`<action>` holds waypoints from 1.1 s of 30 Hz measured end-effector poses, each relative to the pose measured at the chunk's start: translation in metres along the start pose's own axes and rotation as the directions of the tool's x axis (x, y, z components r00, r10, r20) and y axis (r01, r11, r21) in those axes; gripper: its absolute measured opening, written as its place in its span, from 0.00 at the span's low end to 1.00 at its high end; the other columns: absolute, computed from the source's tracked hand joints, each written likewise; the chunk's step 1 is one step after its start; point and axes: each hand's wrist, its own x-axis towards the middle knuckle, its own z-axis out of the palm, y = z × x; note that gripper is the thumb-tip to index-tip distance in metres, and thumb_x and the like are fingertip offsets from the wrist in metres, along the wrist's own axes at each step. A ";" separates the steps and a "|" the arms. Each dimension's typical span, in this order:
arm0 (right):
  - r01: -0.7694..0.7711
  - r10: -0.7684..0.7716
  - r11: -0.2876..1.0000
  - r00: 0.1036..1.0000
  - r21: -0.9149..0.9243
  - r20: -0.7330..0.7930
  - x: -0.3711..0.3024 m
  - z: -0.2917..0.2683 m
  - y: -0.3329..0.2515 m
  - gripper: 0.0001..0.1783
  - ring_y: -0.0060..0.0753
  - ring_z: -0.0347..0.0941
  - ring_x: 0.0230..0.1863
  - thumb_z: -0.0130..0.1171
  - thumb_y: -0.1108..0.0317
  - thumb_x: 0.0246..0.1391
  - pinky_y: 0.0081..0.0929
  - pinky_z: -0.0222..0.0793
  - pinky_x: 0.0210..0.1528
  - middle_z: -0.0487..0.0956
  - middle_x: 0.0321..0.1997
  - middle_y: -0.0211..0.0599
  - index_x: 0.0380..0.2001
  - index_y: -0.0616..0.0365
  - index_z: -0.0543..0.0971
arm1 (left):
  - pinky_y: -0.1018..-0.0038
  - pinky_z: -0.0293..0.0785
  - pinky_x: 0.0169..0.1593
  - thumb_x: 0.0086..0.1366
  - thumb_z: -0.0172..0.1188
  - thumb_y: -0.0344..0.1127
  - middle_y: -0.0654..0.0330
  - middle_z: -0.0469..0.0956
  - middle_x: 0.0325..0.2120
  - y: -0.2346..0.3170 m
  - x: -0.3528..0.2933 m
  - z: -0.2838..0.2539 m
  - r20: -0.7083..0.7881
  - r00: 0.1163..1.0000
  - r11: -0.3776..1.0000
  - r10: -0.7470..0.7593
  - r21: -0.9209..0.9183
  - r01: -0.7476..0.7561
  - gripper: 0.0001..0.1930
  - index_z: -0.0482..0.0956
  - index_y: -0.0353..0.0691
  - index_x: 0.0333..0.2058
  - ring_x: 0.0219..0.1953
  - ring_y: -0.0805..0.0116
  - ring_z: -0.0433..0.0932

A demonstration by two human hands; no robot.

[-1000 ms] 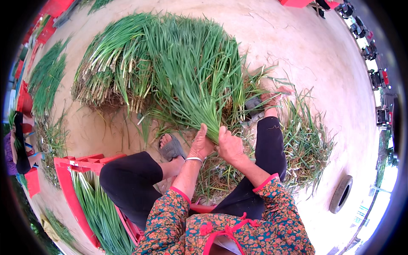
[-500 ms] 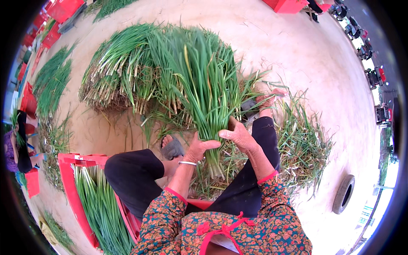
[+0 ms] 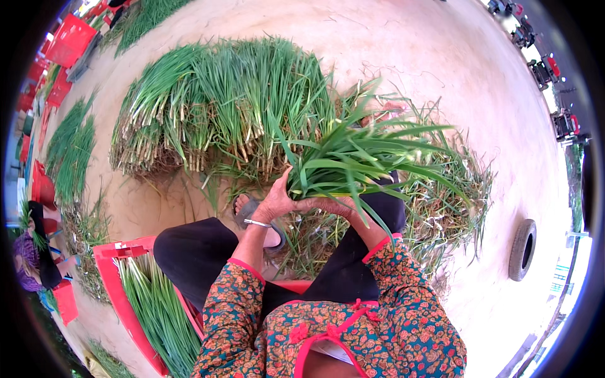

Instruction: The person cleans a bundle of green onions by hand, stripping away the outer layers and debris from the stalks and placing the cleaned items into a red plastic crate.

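Both my hands are closed around a bunch of long, flat-leaved scallion-like greens (image 3: 343, 160), held above my lap. Its leaves fan out to the right, some drooping over my right forearm; the stem ends are hidden. My left hand (image 3: 276, 198), with a pale bracelet at its wrist, grips the bunch's left side. Beneath the leaves, my right hand (image 3: 333, 204) is partly covered and meets the left at the thumbs. Just beyond lies a large heap of the same greens (image 3: 233, 94), pale stems and brown roots facing me.
At my left stands a red crate (image 3: 120, 283) with cleaned stalks inside. Loose trimmings (image 3: 450, 201) lie on the right, with a tire (image 3: 522, 250) farther out. Another person (image 3: 36, 252) sits at the far left near red baskets (image 3: 70, 41). Parked vehicles (image 3: 564, 125) line the right edge.
The bunch has swung from upright, leaves pointing away, to leaves pointing right. Both my hands have moved slightly left and closer together around it. My view has shifted a little.
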 end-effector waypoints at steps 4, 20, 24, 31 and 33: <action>0.138 -0.163 0.967 0.981 -0.215 -0.101 -0.004 0.007 -0.019 0.25 0.30 0.71 0.37 0.68 0.55 0.41 0.32 0.68 0.42 0.77 0.37 0.32 0.41 0.56 0.75 | 0.71 0.68 0.52 0.43 0.73 0.33 0.60 0.73 0.47 0.015 -0.008 -0.003 0.209 0.962 0.953 -0.176 -0.208 0.220 0.37 0.67 0.37 0.53 0.46 0.72 0.72; 0.547 -0.916 0.350 0.370 -0.760 -0.155 -0.031 0.087 -0.172 0.19 0.45 0.72 0.41 0.57 0.65 0.36 0.36 0.67 0.46 0.75 0.34 0.40 0.36 0.61 0.75 | 0.66 0.74 0.41 0.62 0.51 0.48 0.57 0.77 0.36 0.159 -0.166 -0.057 0.195 0.962 0.700 -0.191 -0.660 0.273 0.19 0.74 0.37 0.41 0.37 0.67 0.77; 0.509 -0.853 0.480 0.462 -0.714 -0.244 -0.025 0.089 -0.173 0.19 0.46 0.71 0.41 0.59 0.68 0.39 0.36 0.66 0.45 0.74 0.36 0.42 0.40 0.57 0.74 | 0.66 0.74 0.43 0.65 0.47 0.50 0.57 0.78 0.38 0.136 -0.124 -0.017 0.186 0.982 0.300 -0.014 -0.937 0.182 0.21 0.74 0.37 0.42 0.39 0.67 0.77; 0.522 -0.729 0.679 0.562 -0.516 -0.391 -0.007 0.085 -0.143 0.23 0.50 0.71 0.38 0.58 0.79 0.34 0.38 0.68 0.40 0.73 0.35 0.44 0.40 0.59 0.73 | 0.65 0.71 0.48 0.65 0.39 0.59 0.56 0.76 0.42 0.107 -0.085 0.004 0.148 0.988 0.263 -0.044 -0.952 0.154 0.29 0.71 0.37 0.46 0.43 0.63 0.75; 0.506 -0.770 0.631 0.495 -0.588 -0.402 -0.005 0.085 -0.131 0.24 0.51 0.70 0.38 0.58 0.78 0.33 0.40 0.66 0.39 0.73 0.35 0.45 0.41 0.59 0.72 | 0.68 0.74 0.44 0.66 0.37 0.60 0.56 0.77 0.40 0.112 -0.084 0.011 0.091 0.987 0.310 -0.130 -0.942 0.128 0.29 0.71 0.37 0.43 0.40 0.65 0.77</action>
